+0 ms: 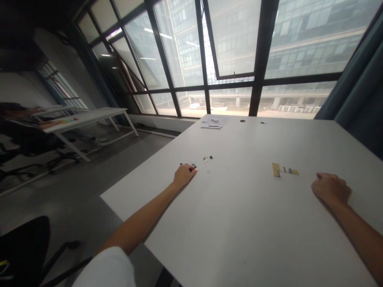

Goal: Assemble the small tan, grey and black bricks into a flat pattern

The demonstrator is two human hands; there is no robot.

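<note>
In the head view, the left hand (184, 176) reaches over the bench (254, 231), thumb and fingertips drawn together at a pale sliver (196, 170). The bits are too small and blurred here to tell whether it is pinched or only touched. Dark chips (194, 165) lie just beyond those fingertips, with light scraps (206, 159) and a black piece (211, 157) a little farther off. The right hand (331, 189) is curled into a loose fist, nothing showing in it, near a flat cluster of tan pieces (275, 170).

All these pieces look light, thin and probably stiff — easily nudged on a smooth top, so best taken by opposite edges between thumb and fingertip.

Papers (211, 126) and a round dark disc (242, 120) sit toward the far edge, well apart from both hands — nothing tall blocks the reach.
</note>
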